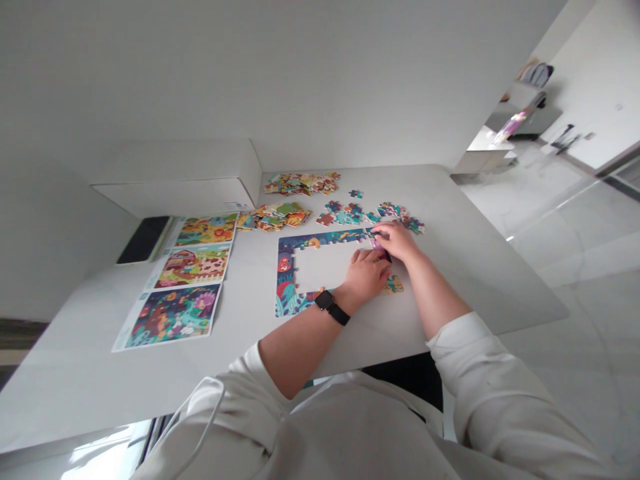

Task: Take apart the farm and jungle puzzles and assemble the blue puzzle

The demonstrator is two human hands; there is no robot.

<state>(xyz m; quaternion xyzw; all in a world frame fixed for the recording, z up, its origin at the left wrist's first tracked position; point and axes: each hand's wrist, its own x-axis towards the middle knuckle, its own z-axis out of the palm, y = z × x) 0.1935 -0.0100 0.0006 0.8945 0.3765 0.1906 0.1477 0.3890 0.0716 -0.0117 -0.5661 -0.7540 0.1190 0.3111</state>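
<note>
On a pale table (465, 233), left hand (367, 272) and right hand (397, 240) touch a purple piece (378, 246), grip unclear; the puzzle frame (286, 267) extends leftward from their fingers.

Left of left hand (367, 275): room afforded inside puzzle border (285, 265) | right of right hand (395, 240): passage permitted over table (465, 257) | beyond both hands: path obstructed by loose pieces (346, 217)

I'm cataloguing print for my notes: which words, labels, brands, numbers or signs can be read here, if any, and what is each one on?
No text is readable.
Label on the white box: too small to read.
Picture sheets: any print on the pale margins is too small to tell.
Watch: no digits can be made out.
Puzzle: no lettering can be made out.
</note>
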